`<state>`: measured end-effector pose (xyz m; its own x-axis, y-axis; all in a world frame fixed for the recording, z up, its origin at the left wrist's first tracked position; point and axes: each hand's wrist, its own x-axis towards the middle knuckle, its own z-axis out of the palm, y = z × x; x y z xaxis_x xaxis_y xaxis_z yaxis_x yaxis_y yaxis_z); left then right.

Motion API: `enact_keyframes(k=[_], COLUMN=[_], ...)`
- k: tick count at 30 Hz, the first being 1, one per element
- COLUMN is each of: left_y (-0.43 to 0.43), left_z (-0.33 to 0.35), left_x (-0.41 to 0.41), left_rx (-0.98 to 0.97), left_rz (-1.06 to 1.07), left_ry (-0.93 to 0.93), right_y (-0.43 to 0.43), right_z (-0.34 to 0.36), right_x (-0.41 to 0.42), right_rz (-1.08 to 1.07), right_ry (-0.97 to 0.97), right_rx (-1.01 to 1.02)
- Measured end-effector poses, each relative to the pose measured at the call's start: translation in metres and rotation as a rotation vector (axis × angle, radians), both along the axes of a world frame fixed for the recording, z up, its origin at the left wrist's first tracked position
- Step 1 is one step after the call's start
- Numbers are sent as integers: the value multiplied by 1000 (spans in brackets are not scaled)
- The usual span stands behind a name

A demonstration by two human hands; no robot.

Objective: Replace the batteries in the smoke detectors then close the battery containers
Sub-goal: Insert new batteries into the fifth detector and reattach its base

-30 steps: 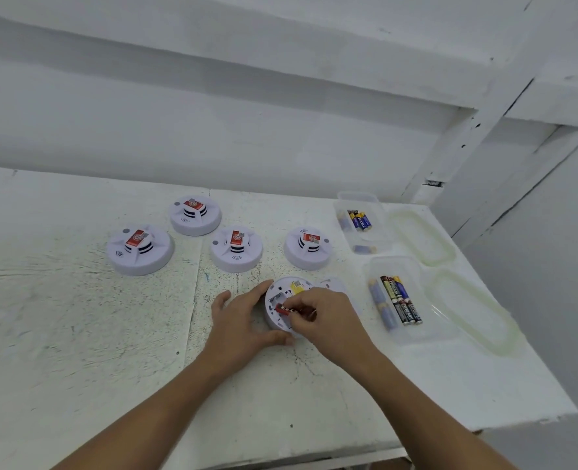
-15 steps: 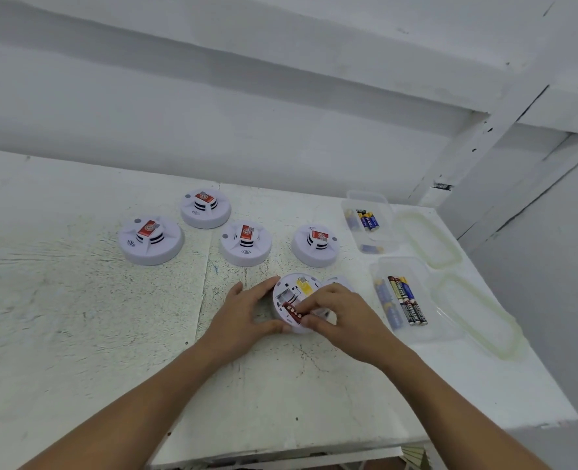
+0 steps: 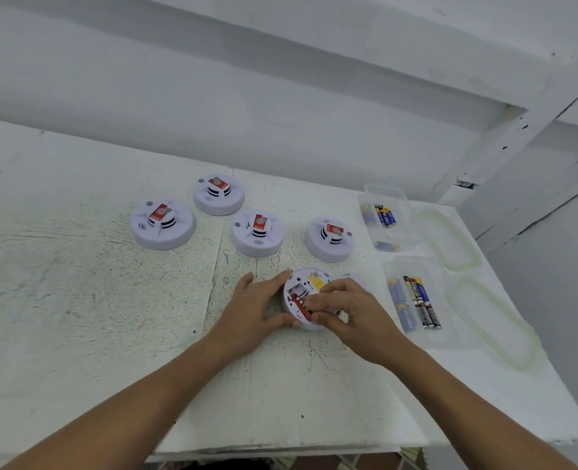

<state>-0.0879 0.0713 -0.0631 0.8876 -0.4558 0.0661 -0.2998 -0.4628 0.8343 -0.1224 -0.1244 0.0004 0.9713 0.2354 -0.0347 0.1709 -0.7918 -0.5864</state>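
A white smoke detector (image 3: 302, 287) lies upside down near the table's middle, its battery bay uncovered. My left hand (image 3: 252, 310) grips its left rim. My right hand (image 3: 345, 310) pinches a red and black battery (image 3: 300, 305) that sits in the bay, with a yellow label behind it. The detector's loose round cover (image 3: 352, 276) lies just behind my right hand, mostly hidden. Several other detectors stand upright behind: far left (image 3: 162, 223), back (image 3: 218, 195), middle (image 3: 257, 233), right (image 3: 329, 239).
Two clear plastic tubs hold batteries: the near one (image 3: 416, 301) at the right and a far one (image 3: 384, 217) behind it. Their two lids (image 3: 494, 322) lie further right, near the table's right edge. A white wall rises behind the table.
My right hand has pushed the battery lower into the bay and my fingers now lie flatter over it. My left hand keeps its hold on the rim. The view shifted slightly.
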Motion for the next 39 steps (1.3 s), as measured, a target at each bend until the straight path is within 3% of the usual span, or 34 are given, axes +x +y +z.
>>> enact_keyframes(k=[12, 39], left_y=[0, -1], left_z=[-5, -11], left_x=[2, 3], left_rx=[-9, 19], left_rz=[17, 24], left_ry=[-45, -66], right_y=[3, -1], right_z=[-10, -25], right_x=[1, -2], right_rz=[-31, 56], right_ry=[-47, -158], right_rx=[84, 37])
